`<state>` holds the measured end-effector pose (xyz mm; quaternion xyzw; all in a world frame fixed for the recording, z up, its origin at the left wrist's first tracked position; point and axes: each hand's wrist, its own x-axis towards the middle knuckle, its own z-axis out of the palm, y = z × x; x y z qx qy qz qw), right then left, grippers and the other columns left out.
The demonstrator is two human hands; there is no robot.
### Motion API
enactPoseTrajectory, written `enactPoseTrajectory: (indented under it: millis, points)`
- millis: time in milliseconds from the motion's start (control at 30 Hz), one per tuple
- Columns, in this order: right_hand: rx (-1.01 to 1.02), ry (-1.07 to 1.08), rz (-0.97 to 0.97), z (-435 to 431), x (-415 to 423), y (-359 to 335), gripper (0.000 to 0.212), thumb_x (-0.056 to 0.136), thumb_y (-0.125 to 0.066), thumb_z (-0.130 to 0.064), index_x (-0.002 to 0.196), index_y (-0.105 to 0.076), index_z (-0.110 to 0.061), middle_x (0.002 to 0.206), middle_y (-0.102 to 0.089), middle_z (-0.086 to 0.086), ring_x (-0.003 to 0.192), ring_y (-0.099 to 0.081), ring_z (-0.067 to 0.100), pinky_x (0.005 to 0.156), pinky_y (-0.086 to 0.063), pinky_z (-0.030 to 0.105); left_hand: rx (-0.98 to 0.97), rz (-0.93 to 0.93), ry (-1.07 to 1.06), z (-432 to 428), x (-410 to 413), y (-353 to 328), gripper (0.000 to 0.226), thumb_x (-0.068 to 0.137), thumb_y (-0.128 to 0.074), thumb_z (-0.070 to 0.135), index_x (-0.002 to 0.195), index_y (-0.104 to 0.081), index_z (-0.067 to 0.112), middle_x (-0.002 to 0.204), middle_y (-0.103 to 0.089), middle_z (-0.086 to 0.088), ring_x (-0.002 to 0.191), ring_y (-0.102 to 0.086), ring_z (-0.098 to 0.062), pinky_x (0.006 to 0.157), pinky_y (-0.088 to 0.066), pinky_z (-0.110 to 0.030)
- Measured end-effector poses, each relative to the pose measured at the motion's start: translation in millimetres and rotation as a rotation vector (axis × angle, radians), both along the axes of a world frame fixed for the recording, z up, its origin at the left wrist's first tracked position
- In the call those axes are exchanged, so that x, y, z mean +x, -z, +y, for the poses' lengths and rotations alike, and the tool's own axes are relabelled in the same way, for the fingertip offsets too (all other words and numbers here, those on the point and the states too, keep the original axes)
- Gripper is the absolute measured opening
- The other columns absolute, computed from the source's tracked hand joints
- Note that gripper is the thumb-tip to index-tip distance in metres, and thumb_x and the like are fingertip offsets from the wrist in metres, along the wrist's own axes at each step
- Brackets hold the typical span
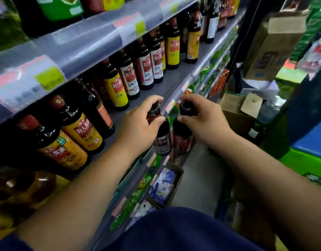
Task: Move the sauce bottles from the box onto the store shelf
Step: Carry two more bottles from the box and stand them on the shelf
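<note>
Clutching 2 dark, red-labelled sauce bottles by their necks: left hand (139, 122) grip on the left bottle (160, 133), right hand (204, 115) on the right bottle (183, 136).

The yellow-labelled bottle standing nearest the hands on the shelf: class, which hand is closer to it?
Left. The left hand, gripping a bottle by its neck, is just right of the yellow-labelled bottle; the right hand, holding another bottle, is farther right, beyond the shelf edge.

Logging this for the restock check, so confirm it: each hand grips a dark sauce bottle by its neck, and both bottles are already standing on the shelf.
Not standing on the shelf. In the head view, the left hand and right hand each hold a dark bottle, left bottle, right bottle, by the neck, but both hang in front of the shelf edge, over the aisle.
</note>
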<state>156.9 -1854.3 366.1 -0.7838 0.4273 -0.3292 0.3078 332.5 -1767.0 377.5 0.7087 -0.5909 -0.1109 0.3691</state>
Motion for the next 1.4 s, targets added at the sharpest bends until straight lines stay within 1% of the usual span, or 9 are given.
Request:
enactPoseTrajectory:
  millis: [67,133,333,500,633,1000,1200,1300,1400]
  points:
    - [-0.057,-0.058,0.019,-17,4,-11,0.048,0.084,-0.078,-0.020,0.129,-0.061,-0.025,0.112,-0.065,-0.010,0.111,-0.063,0.014,0.097,-0.052,0.037,-0.020,-0.025,-0.034,-10,2,-7,0.041,0.091,-0.064,0.034,0.126,-0.046,0.048,0.097,-0.067,0.005,0.080,-0.062,-0.015,0.073,-0.055,-0.041]
    - [-0.119,-0.109,0.022,-27,8,-25,0.045,0.084,-0.077,-0.020,0.125,-0.062,-0.025,0.106,-0.062,-0.012,0.107,-0.064,0.016,0.092,-0.053,0.039,-0.058,-0.054,-0.058,-13,3,-17,0.038,0.092,-0.064,0.033,0.124,-0.049,0.045,0.087,-0.065,0.005,0.063,-0.055,-0.007,0.065,-0.052,-0.038]
    - [-0.187,-0.198,-0.151,-42,22,-51,0.045,0.080,-0.074,-0.025,0.121,-0.059,-0.037,0.107,-0.069,-0.014,0.099,-0.070,0.016,0.086,-0.057,0.046,-0.201,-0.169,-0.059,-12,10,-45,0.037,0.089,-0.069,0.025,0.121,-0.053,0.035,0.065,-0.055,0.011,0.047,-0.046,-0.005,0.049,-0.037,-0.026]
    - [-0.244,-0.354,-0.256,-60,38,-64,0.045,0.081,-0.073,-0.023,0.122,-0.059,-0.032,0.110,-0.068,-0.015,0.102,-0.070,0.014,0.089,-0.056,0.046,-0.261,-0.261,-0.146,-15,15,-61,0.041,0.087,-0.070,0.023,0.123,-0.054,0.033,0.098,-0.067,0.014,0.056,-0.045,0.001,0.063,-0.044,-0.027]
    - [-0.196,-0.483,-0.322,-84,57,-62,0.045,0.081,-0.073,-0.020,0.121,-0.059,-0.034,0.110,-0.069,-0.009,0.105,-0.068,0.014,0.092,-0.054,0.046,-0.256,-0.291,-0.282,-25,17,-59,0.042,0.086,-0.071,0.024,0.122,-0.053,0.035,0.092,-0.067,0.009,0.058,-0.042,-0.005,0.066,-0.049,-0.033]
    - [-0.208,-0.732,-0.277,-138,102,-52,0.046,0.080,-0.073,-0.021,0.120,-0.057,-0.038,0.101,-0.062,-0.027,0.100,-0.066,0.009,0.091,-0.054,0.042,-0.173,-0.282,-0.555,-48,15,-44,0.042,0.087,-0.068,0.030,0.124,-0.049,0.038,0.083,-0.068,0.001,0.058,-0.053,-0.016,0.064,-0.052,-0.038]
    - [-0.142,-0.825,-0.255,-149,121,-41,0.042,0.079,-0.071,-0.034,0.116,-0.056,-0.044,0.102,-0.068,-0.017,0.087,-0.070,0.025,0.085,-0.055,0.048,-0.140,-0.278,-0.670,-51,20,-39,0.044,0.088,-0.069,0.032,0.127,-0.050,0.040,0.081,-0.068,0.001,0.058,-0.056,-0.015,0.066,-0.053,-0.039]
    - [-0.117,-0.841,-0.256,-153,127,-41,0.044,0.079,-0.074,-0.028,0.118,-0.058,-0.043,0.102,-0.068,-0.019,0.091,-0.070,0.017,0.088,-0.056,0.044,-0.149,-0.265,-0.698,-55,26,-35,0.045,0.088,-0.068,0.034,0.129,-0.050,0.040,0.074,-0.065,0.003,0.054,-0.054,-0.012,0.062,-0.054,-0.038]
    - [-0.106,-0.863,-0.198,-161,136,-46,0.045,0.082,-0.075,-0.022,0.118,-0.057,-0.042,0.105,-0.066,-0.022,0.103,-0.067,0.008,0.095,-0.054,0.039,-0.144,-0.357,-0.700,-59,34,-31,0.051,0.090,-0.066,0.038,0.137,-0.046,0.036,0.086,-0.069,-0.002,0.063,-0.060,-0.019,0.066,-0.055,-0.040]
